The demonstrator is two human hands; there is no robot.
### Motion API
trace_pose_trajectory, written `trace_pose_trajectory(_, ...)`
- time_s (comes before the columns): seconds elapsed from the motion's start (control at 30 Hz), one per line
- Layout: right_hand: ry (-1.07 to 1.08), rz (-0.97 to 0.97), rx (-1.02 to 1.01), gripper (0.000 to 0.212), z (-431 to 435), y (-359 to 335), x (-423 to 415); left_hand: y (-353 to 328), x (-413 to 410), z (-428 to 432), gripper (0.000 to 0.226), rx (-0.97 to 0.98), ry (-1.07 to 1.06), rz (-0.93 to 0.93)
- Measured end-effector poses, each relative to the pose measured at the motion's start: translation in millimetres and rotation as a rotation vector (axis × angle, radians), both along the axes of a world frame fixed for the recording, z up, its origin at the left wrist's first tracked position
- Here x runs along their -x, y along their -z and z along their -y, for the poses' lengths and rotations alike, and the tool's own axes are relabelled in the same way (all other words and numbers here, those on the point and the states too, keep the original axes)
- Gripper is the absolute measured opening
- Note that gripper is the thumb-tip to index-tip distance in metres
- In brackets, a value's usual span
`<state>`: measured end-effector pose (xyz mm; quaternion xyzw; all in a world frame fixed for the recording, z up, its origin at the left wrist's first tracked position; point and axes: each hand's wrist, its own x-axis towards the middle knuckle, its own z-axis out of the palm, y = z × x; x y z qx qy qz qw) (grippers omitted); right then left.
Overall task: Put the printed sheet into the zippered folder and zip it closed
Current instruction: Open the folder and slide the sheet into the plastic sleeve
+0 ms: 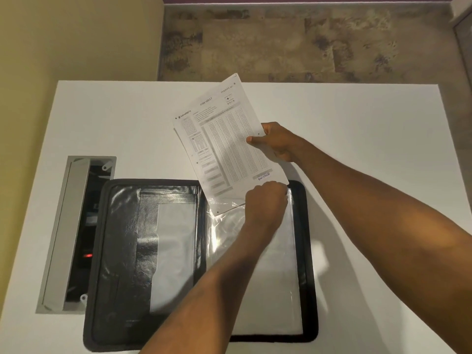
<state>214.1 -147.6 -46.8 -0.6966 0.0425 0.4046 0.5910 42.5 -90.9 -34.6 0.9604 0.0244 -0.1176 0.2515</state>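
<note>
A black zippered folder (120, 251) lies open flat on the white table, near the front edge. Its right half carries clear plastic sleeves (278, 277). The printed sheet (224, 144), a form with rows of small bubbles, is held tilted above the folder's top right corner. Its lower corner sits just inside the mouth of the top sleeve. My right hand (277, 141) pinches the sheet's right edge. My left hand (267, 203) is closed on the sleeve's top edge next to the sheet's bottom edge.
The white table (127, 123) has a grey cable box (74, 233) set into it, lid up, directly left of the folder and touching its corner. A yellow wall stands at the left. Patterned floor lies beyond the table's far edge.
</note>
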Motion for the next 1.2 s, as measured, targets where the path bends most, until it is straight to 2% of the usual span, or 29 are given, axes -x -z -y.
trace_pose_trajectory(0.13,-0.003,-0.032,0.017,0.041,-1.8,0.9,-1.2,-6.8,3.9,7.9,0.009,-0.051,0.049,0.071)
trace_pose_trajectory(0.23,-0.009,-0.058,0.021,0.041,-1.1,1.6,0.7,-9.6,2.6,9.0,0.011,-0.089,0.085,0.098)
trace_pose_trajectory(0.33,-0.002,-0.064,0.017,0.039,3.5,1.3,3.5,-11.8,1.6,9.9,0.012,-0.118,0.104,0.096)
trace_pose_trajectory(0.43,0.006,-0.073,0.005,0.038,7.8,-0.3,6.2,-14.1,2.5,14.0,0.002,-0.203,0.146,0.092)
trace_pose_trajectory(0.73,0.021,-0.054,0.022,0.041,6.6,-6.6,8.4,-8.2,10.0,22.2,0.015,-0.231,0.106,0.086)
trace_pose_trajectory(0.97,0.066,-0.056,0.036,0.044,16.1,4.4,9.1,-5.0,15.2,21.4,0.026,-0.236,0.188,0.168)
trace_pose_trajectory(1.1,0.054,-0.048,0.04,0.044,15.8,6.2,11.1,2.5,13.2,20.0,0.023,-0.224,0.188,0.269)
trace_pose_trajectory(1.2,0.048,-0.019,0.044,0.041,14.9,7.0,12.2,8.1,7.9,18.4,0.022,-0.192,0.171,0.256)
